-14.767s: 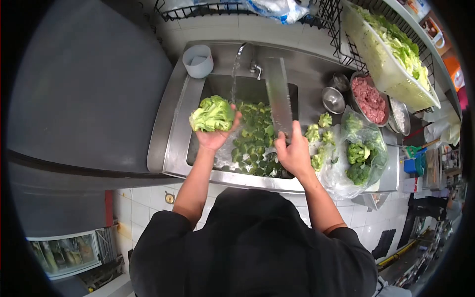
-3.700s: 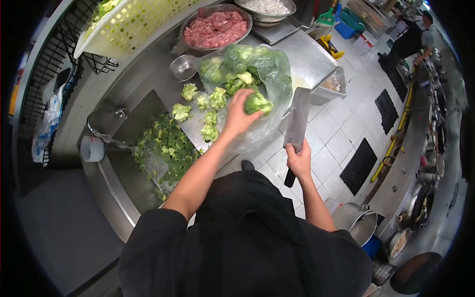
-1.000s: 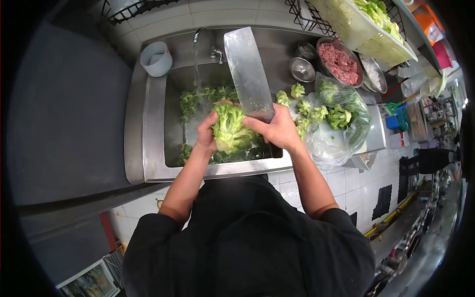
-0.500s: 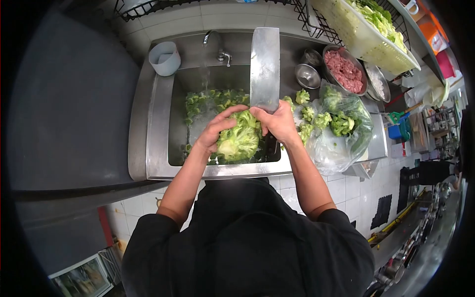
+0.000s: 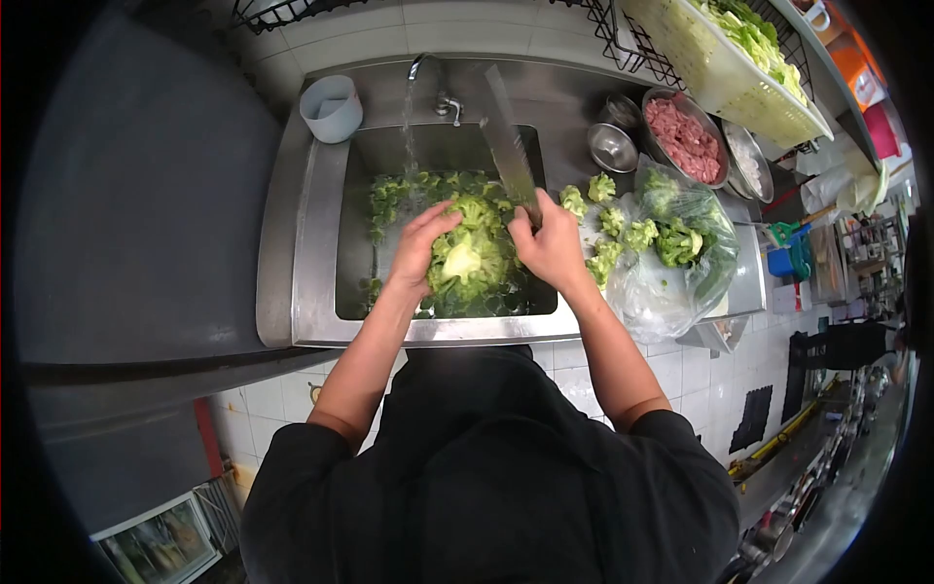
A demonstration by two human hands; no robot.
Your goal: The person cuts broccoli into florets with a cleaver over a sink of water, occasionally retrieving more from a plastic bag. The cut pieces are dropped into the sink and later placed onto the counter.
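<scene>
My left hand (image 5: 420, 245) is wrapped around a head of broccoli (image 5: 467, 255), its pale cut stem turned up toward me. In my right hand (image 5: 550, 241) a cleaver (image 5: 508, 141) is gripped by its handle, the broad blade pointing up and away, slightly blurred and seen nearly edge-on. The blade stands just right of the broccoli; whether it touches cannot be told. Below both hands is a steel sink (image 5: 352, 292), where many cut broccoli florets (image 5: 389, 209) float in water. Water runs from the tap (image 5: 425, 68) into it.
Loose broccoli pieces (image 5: 605, 226) and a clear plastic bag (image 5: 647, 292) with more broccoli lie on the right counter. Behind them are a small metal bowl (image 5: 612, 148) and a bowl of raw meat (image 5: 685, 136). A white tub (image 5: 331, 112) stands back left; a basket of leafy greens (image 5: 720, 73) is upper right.
The cleaver's blade has turned from flat-on to nearly edge-on, and my right hand has drawn slightly away from the broccoli. The broccoli has rotated in my left hand, bringing its cut stem into view.
</scene>
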